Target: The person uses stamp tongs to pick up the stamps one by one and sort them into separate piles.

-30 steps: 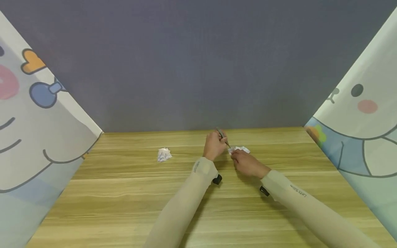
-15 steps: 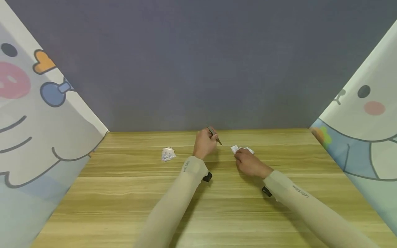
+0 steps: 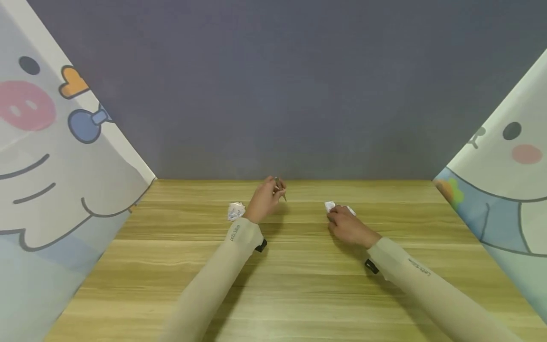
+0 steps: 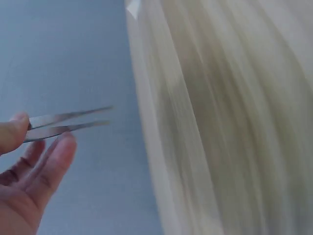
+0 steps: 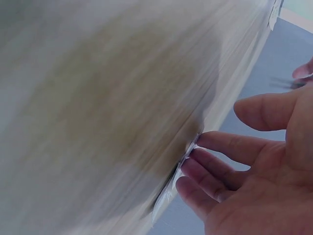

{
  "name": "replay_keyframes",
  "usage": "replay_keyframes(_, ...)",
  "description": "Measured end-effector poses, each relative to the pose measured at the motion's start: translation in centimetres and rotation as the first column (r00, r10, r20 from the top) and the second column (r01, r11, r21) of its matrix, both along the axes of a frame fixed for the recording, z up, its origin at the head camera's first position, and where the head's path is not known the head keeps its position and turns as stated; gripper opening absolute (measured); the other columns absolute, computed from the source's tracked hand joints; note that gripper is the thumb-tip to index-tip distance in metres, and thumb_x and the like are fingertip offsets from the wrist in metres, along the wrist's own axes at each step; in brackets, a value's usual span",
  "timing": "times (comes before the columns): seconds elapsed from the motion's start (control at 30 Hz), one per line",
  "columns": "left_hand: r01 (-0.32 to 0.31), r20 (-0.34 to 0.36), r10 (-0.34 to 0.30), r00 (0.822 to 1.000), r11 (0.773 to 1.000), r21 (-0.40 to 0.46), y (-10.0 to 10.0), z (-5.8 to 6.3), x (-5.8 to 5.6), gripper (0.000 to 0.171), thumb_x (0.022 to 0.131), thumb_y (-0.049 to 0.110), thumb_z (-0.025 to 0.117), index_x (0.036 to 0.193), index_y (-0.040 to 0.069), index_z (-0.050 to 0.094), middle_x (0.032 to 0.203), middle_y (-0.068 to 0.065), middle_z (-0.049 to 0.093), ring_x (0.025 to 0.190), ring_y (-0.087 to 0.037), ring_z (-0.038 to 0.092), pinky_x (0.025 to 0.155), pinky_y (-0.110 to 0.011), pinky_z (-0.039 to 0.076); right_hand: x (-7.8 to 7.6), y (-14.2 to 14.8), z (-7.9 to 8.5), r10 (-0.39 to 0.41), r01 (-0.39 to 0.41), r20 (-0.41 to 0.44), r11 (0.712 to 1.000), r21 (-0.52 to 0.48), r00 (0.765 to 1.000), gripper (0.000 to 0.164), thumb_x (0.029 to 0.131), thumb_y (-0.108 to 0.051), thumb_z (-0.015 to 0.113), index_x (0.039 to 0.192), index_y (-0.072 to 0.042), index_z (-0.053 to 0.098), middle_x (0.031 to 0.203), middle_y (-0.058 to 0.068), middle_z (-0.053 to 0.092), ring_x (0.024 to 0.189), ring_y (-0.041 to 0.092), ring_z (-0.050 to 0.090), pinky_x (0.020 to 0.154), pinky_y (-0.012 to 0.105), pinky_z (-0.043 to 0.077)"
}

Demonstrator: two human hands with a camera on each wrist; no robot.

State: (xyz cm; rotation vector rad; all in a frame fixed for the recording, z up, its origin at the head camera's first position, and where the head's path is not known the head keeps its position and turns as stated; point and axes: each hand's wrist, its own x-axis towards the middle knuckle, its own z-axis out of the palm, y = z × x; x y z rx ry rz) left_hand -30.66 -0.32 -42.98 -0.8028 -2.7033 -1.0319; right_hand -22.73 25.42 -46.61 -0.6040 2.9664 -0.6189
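My left hand (image 3: 264, 200) pinches a pair of tweezers (image 4: 58, 117) between thumb and fingers. The tweezers' two tips stand apart, with nothing between them in the left wrist view. Over on the right, my right hand (image 3: 349, 227) rests its fingertips on small white packets (image 3: 329, 206) lying flat on the table, partly hidden beneath the fingers. In the right wrist view its thumb is lifted away and the fingertips press along the edge of a packet (image 5: 165, 200). A second pile of white printed packets (image 3: 236, 211) lies just left of my left hand.
The wooden table (image 3: 299, 285) ends at a grey upright panel (image 3: 273, 95) behind the hands. Side panels with cartoon prints stand at left (image 3: 64, 190) and right (image 3: 504, 209). Each wrist carries a small black device.
My left hand, with the tweezers, has moved left, away from the right-hand packets and close to the left pile. The right hand stays on its packets. The head view has shifted slightly.
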Motion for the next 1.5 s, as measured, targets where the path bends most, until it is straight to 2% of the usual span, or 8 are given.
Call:
replay_keyframes(0.23, 0.163, -0.182, -0.218, 0.959, 0.946, -0.279, -1.8, 0.4, 0.5, 0.019, 0.087, -0.004, 0.065, 0.100, 0.008, 0.068, 0.098, 0.001, 0.050, 0.091, -0.013, 0.056, 0.077, -0.020, 0.047, -0.1, 0.2, -0.1, -0.004, 0.004, 0.018, 1.000, 0.012, 1.000, 0.040, 0.096, -0.012, 0.049, 0.125, 0.017, 0.050, 0.128, 0.026, 0.045, 0.117, 0.040, 0.041, 0.096, 0.052, 0.036)
replay_keyframes(0.57, 0.327, -0.112, -0.488, 0.866, 0.721, -0.610, -0.1, -1.0, 0.5, 0.025, 0.078, -0.004, 0.074, 0.096, 0.013, 0.074, 0.091, 0.003, 0.057, 0.088, -0.012, 0.055, 0.079, -0.014, 0.045, -0.3, 0.1, -0.2, -0.006, 0.005, -0.019, 0.999, -0.051, 1.000, 0.039, 0.096, -0.011, 0.051, 0.127, 0.013, 0.051, 0.135, 0.027, 0.040, 0.124, 0.042, 0.035, 0.098, 0.054, 0.034)
replay_keyframes(0.77, 0.311, -0.085, -0.516, 0.853, 0.631, -0.711, 0.1, -2.4, 0.2, 0.027, 0.078, -0.005, 0.074, 0.094, 0.018, 0.073, 0.093, 0.005, 0.061, 0.087, -0.010, 0.055, 0.077, -0.014, 0.044, -0.1, -1.0, 0.9, -0.019, -0.018, -0.202, 0.984, -0.179, 0.979, 0.037, 0.092, -0.006, 0.057, 0.127, 0.008, 0.053, 0.141, 0.024, 0.033, 0.126, 0.039, 0.031, 0.095, 0.052, 0.038)
replay_keyframes(0.9, 0.270, -0.103, -0.475, 0.874, 0.650, -0.710, -0.3, -2.0, 0.8, 0.028, 0.081, -0.003, 0.072, 0.102, 0.015, 0.071, 0.105, 0.002, 0.062, 0.097, -0.014, 0.055, 0.086, -0.018, 0.044, 0.6, -1.9, 2.5, -0.009, -0.045, -0.284, 0.982, -0.185, 0.959, 0.041, 0.091, -0.006, 0.060, 0.129, 0.005, 0.051, 0.145, 0.021, 0.030, 0.130, 0.037, 0.029, 0.096, 0.052, 0.036)
replay_keyframes(1.07, 0.139, -0.034, -0.192, 0.981, 0.812, -0.566, -1.4, 0.7, 3.8, 0.053, 0.095, 0.033, 0.058, 0.141, 0.010, 0.044, 0.148, -0.015, 0.032, 0.136, -0.035, 0.026, 0.110, -0.048, 0.019, 2.0, -2.8, 4.9, -0.016, -0.020, -0.316, 0.994, -0.110, 0.949, 0.057, 0.097, -0.025, 0.056, 0.144, 0.000, 0.036, 0.153, 0.020, 0.013, 0.139, 0.040, 0.010, 0.103, 0.061, 0.021)
replay_keyframes(1.13, 0.066, 0.022, -0.063, 0.998, 0.860, -0.507, -2.3, 1.6, 5.4, 0.067, 0.097, 0.053, 0.041, 0.151, 0.017, 0.026, 0.155, -0.015, 0.011, 0.140, -0.039, 0.005, 0.109, -0.056, 0.006, 2.7, -3.3, 5.6, -0.021, 0.003, -0.313, 0.998, -0.059, 0.950, 0.066, 0.098, -0.039, 0.050, 0.149, -0.004, 0.026, 0.155, 0.019, 0.003, 0.140, 0.041, 0.000, 0.103, 0.064, 0.014)
replay_keyframes(1.27, -0.026, 0.061, 0.064, 0.996, 0.868, -0.495, -4.0, 2.4, 7.9, 0.073, 0.093, 0.068, 0.018, 0.152, 0.028, 0.008, 0.155, -0.011, -0.009, 0.137, -0.038, -0.014, 0.103, -0.065, -0.006, 4.0, -4.0, 6.2, -0.028, 0.034, -0.303, 0.999, 0.017, 0.953, 0.078, 0.096, -0.056, 0.041, 0.152, -0.009, 0.015, 0.155, 0.019, -0.005, 0.139, 0.039, -0.011, 0.103, 0.066, 0.007)
replay_keyframes(1.5, -0.082, -0.015, 0.086, 0.996, 0.861, -0.502, -5.3, 2.6, 9.8, 0.073, 0.094, 0.067, 0.022, 0.153, 0.024, 0.016, 0.155, -0.014, -0.001, 0.138, -0.043, -0.004, 0.100, -0.070, -0.005, 4.6, -4.5, 6.4, -0.046, 0.060, -0.310, 0.998, 0.034, 0.950, 0.081, 0.095, -0.058, 0.041, 0.153, -0.011, 0.010, 0.155, 0.020, -0.005, 0.139, 0.039, -0.013, 0.103, 0.066, 0.006)
